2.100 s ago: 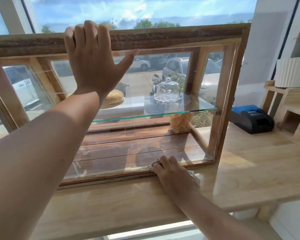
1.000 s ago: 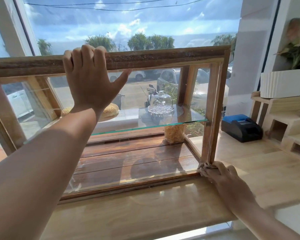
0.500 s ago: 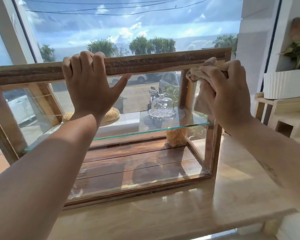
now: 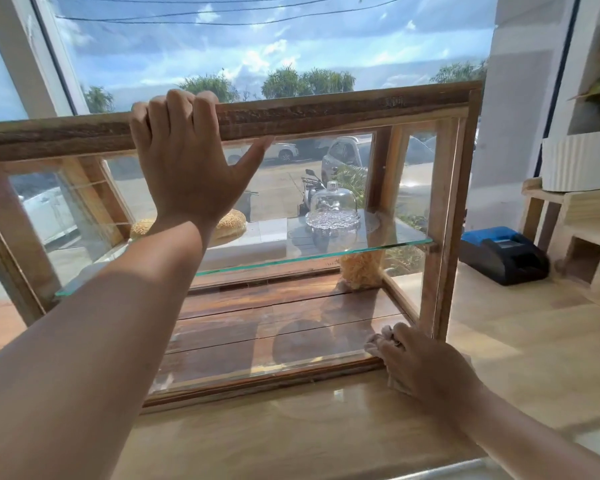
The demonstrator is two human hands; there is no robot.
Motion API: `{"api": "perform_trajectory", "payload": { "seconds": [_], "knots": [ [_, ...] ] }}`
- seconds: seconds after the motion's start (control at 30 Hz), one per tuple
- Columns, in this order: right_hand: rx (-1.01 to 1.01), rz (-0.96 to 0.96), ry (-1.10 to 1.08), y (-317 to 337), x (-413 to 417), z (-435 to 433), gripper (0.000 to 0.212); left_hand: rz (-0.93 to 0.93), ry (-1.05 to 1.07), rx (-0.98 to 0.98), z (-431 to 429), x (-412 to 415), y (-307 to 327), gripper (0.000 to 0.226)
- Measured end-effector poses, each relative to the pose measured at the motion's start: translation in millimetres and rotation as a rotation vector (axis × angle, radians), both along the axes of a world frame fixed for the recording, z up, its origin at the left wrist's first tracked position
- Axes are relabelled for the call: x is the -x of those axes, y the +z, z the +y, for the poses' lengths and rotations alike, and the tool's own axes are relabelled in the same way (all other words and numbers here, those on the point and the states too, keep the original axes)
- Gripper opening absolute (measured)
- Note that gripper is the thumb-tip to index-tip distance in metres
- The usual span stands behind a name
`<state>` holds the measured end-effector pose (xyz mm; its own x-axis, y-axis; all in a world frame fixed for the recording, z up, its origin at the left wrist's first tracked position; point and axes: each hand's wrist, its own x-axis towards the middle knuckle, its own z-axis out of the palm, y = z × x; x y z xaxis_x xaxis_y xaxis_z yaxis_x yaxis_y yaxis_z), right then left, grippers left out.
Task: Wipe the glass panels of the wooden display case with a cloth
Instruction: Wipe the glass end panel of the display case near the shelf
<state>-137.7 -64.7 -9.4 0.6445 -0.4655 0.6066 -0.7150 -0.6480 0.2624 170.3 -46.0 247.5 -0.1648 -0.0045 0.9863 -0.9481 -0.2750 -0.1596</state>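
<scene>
The wooden display case (image 4: 326, 114) stands on a light wooden counter, its front glass panel (image 4: 291, 188) facing me. My left hand (image 4: 184, 157) grips the case's top rail, fingers hooked over the far side, thumb against the glass. My right hand (image 4: 420, 362) presses a pale crumpled cloth (image 4: 376, 341) against the bottom right corner of the front glass, by the right post. Most of the cloth is hidden under the hand.
Inside, a glass shelf (image 4: 378, 249) carries a glass dome dish (image 4: 332, 211) and a round sesame bread (image 4: 231, 221); a jar of yellow snacks (image 4: 361, 270) stands below. A black and blue printer (image 4: 499, 254), wooden cubbies (image 4: 589, 244) and a white planter (image 4: 579, 161) sit right.
My right hand with the cloth has gone from the top right corner of the glass down to the bottom right corner. My left hand has stayed on the top rail.
</scene>
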Motion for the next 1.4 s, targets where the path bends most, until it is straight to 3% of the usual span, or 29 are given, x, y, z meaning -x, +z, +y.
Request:
{"api": "perform_trajectory", "payload": {
  "seconds": [0.1,0.2,0.3,0.37,0.47,0.6,0.7,0.83,0.9,1.1,1.2,1.27,1.4],
  "knots": [
    [0.131,-0.015,0.049,52,1,-9,0.064,0.001,-0.002,0.002,0,0,0,0.074],
    [0.282,-0.156,0.133,129,-15,-10,0.041,-0.004,-0.002,-0.004,1,0,0,0.074],
    [0.464,-0.433,0.088,204,-38,-12,0.015,-0.009,-0.002,-0.006,0,0,0,0.074],
    [0.523,-0.568,0.022,228,-53,-11,0.014,-0.015,-0.001,0.002,1,0,1,0.073],
    [0.438,-0.470,0.004,196,-68,-13,0.018,-0.011,-0.008,0.001,1,1,1,0.074],
    [0.038,-0.380,0.025,86,-60,-13,0.025,-0.010,0.003,0.005,0,0,1,0.076],
    [0.101,-0.039,0.128,20,-50,0,0.061,-0.018,-0.006,0.017,-1,0,0,0.075],
    [0.119,0.161,0.192,1,-51,5,0.042,0.000,-0.008,0.009,1,2,0,0.075],
    [0.215,0.093,0.204,35,-59,-6,0.030,0.005,-0.008,0.002,2,2,0,0.075],
    [0.436,-0.429,0.172,201,-98,7,0.011,-0.006,0.010,-0.018,4,1,2,0.076],
    [0.534,-0.651,0.132,238,-114,8,0.006,-0.016,0.013,-0.033,5,0,4,0.075],
    [0.504,-0.620,0.166,223,-123,4,0.019,-0.048,-0.005,-0.053,8,-5,7,0.071],
    [0.394,-0.318,0.220,142,-125,1,0.051,-0.202,-0.005,-0.162,18,-28,14,0.066]
  ]
}}
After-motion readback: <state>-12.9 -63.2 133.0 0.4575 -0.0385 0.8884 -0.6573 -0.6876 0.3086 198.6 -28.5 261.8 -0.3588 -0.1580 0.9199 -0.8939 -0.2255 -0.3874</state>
